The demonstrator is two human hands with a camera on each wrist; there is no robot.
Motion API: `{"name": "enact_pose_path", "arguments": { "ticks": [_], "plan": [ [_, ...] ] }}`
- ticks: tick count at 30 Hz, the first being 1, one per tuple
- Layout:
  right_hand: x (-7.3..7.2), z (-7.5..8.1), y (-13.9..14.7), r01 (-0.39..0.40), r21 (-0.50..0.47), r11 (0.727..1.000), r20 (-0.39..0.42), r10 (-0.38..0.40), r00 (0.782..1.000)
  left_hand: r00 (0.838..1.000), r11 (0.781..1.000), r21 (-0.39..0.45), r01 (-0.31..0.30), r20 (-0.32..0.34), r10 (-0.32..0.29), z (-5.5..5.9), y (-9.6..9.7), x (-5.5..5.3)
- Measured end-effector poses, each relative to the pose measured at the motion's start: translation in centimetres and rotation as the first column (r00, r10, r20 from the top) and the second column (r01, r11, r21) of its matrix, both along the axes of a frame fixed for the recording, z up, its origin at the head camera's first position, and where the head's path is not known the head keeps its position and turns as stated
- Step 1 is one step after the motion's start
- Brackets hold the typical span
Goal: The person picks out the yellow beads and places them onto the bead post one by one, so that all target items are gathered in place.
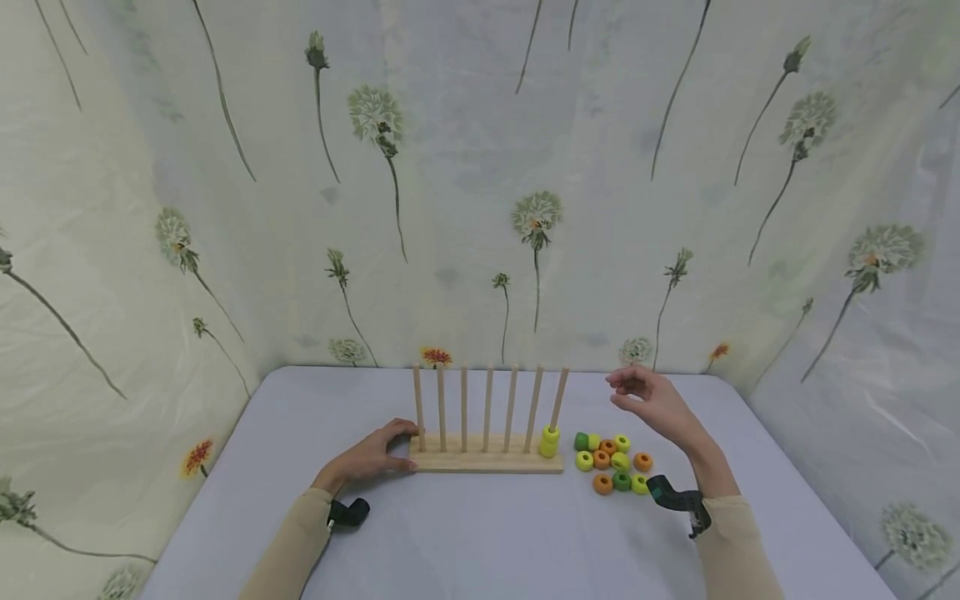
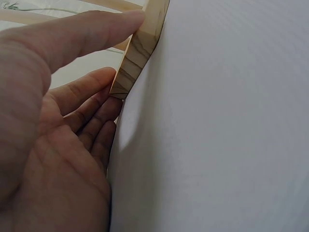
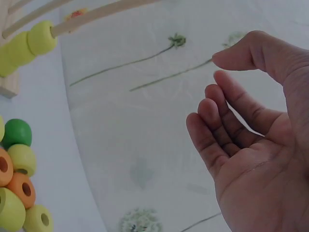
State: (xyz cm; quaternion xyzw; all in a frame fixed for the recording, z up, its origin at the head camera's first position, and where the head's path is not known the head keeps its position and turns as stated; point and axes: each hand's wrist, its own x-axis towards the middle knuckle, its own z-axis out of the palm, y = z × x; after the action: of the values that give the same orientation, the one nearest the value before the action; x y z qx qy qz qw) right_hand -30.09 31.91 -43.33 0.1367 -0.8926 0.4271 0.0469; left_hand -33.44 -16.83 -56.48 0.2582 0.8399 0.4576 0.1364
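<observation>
A wooden peg rack (image 1: pixel 487 462) stands on the table, its row of upright dowels rising from a long base. Yellow beads (image 1: pixel 550 442) are stacked at the bottom of its rightmost peg. My left hand (image 1: pixel 367 454) grips the left end of the base; in the left wrist view the thumb lies on one side of the wood (image 2: pixel 137 58) and the fingertips on the other. To the right, my right hand (image 1: pixel 656 404) is raised beyond the loose beads (image 1: pixel 620 461), fingers loosely bent and nothing between thumb and fingertips (image 3: pixel 222 77).
The loose beads are green, yellow and orange, grouped just right of the rack. A white cloth covers the table (image 1: pixel 465 542). Behind it hangs a curtain (image 1: pixel 450 208) printed with dandelions. Each wrist wears a black camera mount (image 1: pixel 678 500).
</observation>
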Motion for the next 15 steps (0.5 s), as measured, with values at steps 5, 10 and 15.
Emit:
{"name": "enact_pose_path", "arguments": {
  "ticks": [5,10,15],
  "plan": [
    [0.2,-1.1,1.4,0.013,0.004,1.000,0.028,-0.013,1.000,1.000,1.000,-0.020,-0.010,0.001,0.010,0.1,0.1,-0.1],
    [0.0,-2.5,2.9,0.033,0.003,0.999,0.062,-0.033,0.998,1.000,0.999,-0.029,-0.026,0.004,0.026,0.2,0.2,-0.2],
    [-0.4,-4.1,4.2,0.061,0.006,0.998,0.112,-0.061,0.992,0.999,0.999,-0.031,-0.032,0.014,0.033,0.1,0.1,0.0]
  ]
}}
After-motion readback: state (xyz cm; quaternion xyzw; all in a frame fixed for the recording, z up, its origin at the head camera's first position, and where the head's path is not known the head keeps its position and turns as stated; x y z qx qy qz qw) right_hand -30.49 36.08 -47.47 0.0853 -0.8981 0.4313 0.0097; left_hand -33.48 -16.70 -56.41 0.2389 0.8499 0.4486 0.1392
